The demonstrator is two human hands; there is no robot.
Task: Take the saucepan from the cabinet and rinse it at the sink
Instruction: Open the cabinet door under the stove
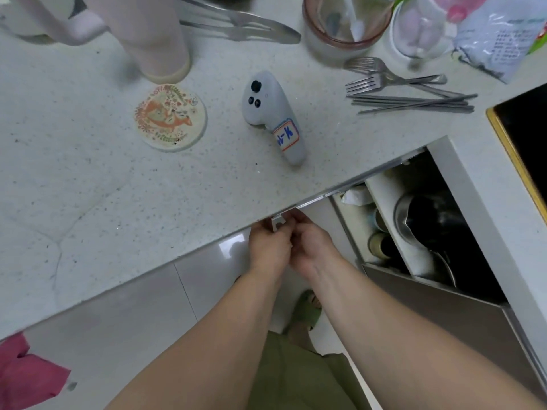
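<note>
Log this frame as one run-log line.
phase: cabinet access | left hand and right hand: on metal handle under countertop | drawer: open | saucepan: inside, untouched

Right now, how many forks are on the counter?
2. One fork lies near the glass jar; the other fork lies just below it, crossing it, above the chopsticks. More may hide off frame.

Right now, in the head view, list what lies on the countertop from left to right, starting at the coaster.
coaster → grey controller → forks → black cooktop
</note>
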